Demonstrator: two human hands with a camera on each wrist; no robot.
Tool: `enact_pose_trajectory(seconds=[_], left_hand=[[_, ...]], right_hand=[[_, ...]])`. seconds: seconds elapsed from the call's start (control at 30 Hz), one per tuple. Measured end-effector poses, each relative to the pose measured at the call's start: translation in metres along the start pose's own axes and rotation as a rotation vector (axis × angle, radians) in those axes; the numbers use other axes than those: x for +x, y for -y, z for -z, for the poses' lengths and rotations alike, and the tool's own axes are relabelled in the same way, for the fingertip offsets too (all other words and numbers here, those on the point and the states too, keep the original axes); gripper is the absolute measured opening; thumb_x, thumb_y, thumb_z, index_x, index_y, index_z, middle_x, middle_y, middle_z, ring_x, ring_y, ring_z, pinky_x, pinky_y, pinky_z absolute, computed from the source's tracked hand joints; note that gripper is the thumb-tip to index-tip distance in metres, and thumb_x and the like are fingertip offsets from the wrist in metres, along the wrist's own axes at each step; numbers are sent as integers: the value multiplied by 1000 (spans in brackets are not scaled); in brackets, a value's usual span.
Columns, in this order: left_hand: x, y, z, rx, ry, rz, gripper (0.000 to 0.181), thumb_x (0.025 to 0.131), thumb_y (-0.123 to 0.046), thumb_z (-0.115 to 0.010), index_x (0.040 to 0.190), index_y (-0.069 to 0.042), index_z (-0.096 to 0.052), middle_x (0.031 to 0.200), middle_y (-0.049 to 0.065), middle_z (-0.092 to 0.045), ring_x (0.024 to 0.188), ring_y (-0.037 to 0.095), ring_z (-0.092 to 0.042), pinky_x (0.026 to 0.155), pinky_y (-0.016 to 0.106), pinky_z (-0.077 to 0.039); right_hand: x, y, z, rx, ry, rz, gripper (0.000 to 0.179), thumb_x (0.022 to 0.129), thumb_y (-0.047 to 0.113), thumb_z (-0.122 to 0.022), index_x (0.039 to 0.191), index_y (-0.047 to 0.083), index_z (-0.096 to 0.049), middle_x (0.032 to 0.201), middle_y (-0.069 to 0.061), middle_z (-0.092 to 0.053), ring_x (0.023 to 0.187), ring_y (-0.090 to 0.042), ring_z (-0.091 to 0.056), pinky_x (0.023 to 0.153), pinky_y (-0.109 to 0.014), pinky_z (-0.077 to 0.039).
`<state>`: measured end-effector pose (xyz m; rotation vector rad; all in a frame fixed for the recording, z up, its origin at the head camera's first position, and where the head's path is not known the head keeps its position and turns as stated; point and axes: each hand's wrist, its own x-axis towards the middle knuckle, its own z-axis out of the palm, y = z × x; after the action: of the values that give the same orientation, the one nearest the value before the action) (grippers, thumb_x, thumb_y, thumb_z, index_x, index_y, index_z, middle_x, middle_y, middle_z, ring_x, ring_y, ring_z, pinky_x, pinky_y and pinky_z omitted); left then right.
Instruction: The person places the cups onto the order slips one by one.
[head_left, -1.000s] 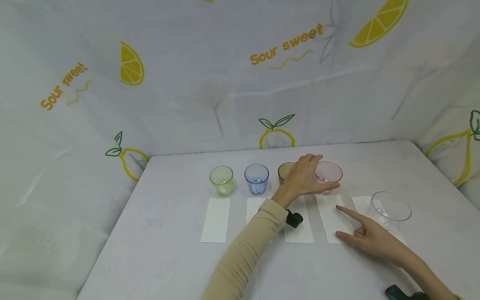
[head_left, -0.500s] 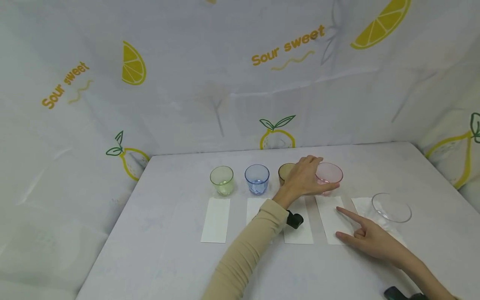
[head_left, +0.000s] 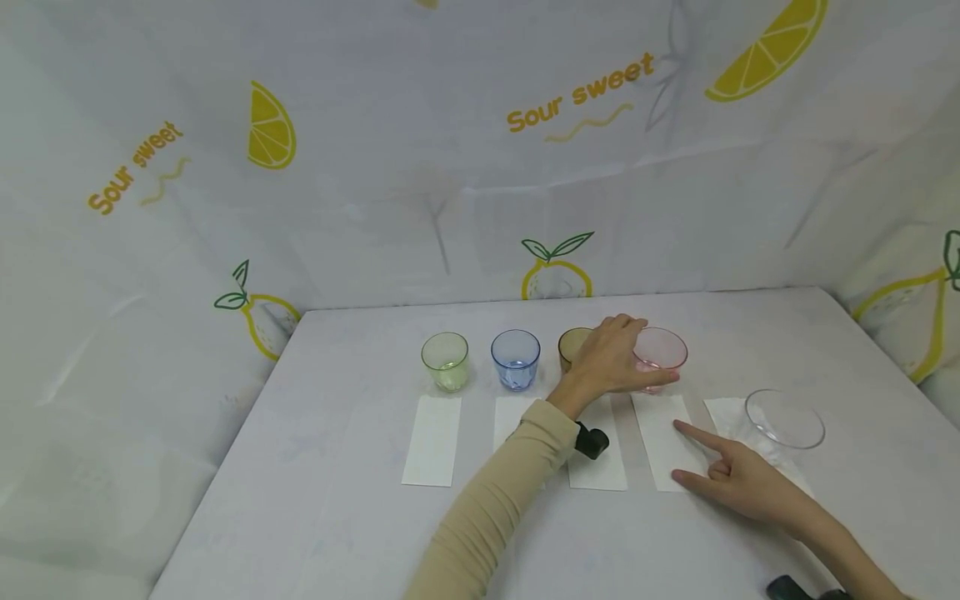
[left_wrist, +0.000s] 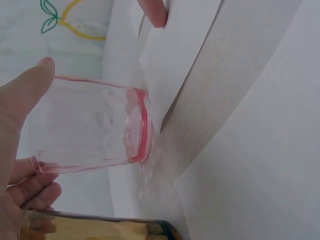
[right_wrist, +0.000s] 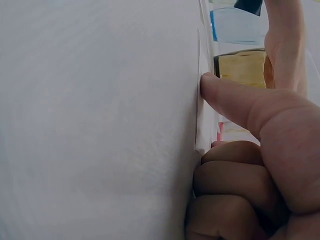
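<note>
My left hand [head_left: 609, 358] spans a pink-tinted glass [head_left: 660, 348], thumb at the near side of the rim and fingers on the far side. In the left wrist view the pink glass [left_wrist: 90, 125] stands on its base, held between thumb and fingers, with an amber glass [left_wrist: 100, 227] close beside. That amber glass [head_left: 573, 340] is partly hidden behind the hand in the head view. My right hand [head_left: 750, 482] rests on a white paper strip [head_left: 658, 433] before the pink glass, index finger and thumb extended, other fingers curled under.
A green glass [head_left: 446, 365] and a blue glass [head_left: 516, 362] complete the row to the left. White paper strips [head_left: 432, 442] lie in front of the glasses. At right, a clear round rim [head_left: 806, 447] appears near a crumpled white sheet [head_left: 723, 410]. A printed curtain [head_left: 375, 167] hangs behind.
The whole scene shifts slightly down and right in the head view. Neither hand visibly changes its place or its hold.
</note>
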<state>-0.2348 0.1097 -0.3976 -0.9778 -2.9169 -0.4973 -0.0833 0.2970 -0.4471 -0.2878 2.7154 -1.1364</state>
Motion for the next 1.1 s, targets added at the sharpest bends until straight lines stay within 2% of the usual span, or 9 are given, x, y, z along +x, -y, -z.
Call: enact_pose_trajectory(seconds=[0.53,0.8,1.1], left_hand=[[0,-1,-2,39,-29,18,84,82,-71,-71,147,-20,-54,147,-4,-58,136,12,-53,113,23,-44],[-1,-2,0,-62,-65,24,82,81,-67,-75,145,-19,-55,146,-4,-58,135,11,-54,111,22,-46],[0,-5,6,-64,-90,19,82,81,-66,-76,146,-20,-54,146,-6,-58,135,10,-54,111,19,-45]], right_hand=[[0,-2,0,-8,-8,16,75,92,28,-76,152,-1,-43,53,16,-26,49,3,-23,45,-20,-29],[-1,-3,-1,-20,-23,35,74,91,27,-77,150,-2,-44,53,16,-25,49,4,-22,45,-21,-30],[0,-5,-1,-27,-23,24,75,91,29,-77,151,0,-44,54,15,-24,50,3,-22,47,-22,-30]])
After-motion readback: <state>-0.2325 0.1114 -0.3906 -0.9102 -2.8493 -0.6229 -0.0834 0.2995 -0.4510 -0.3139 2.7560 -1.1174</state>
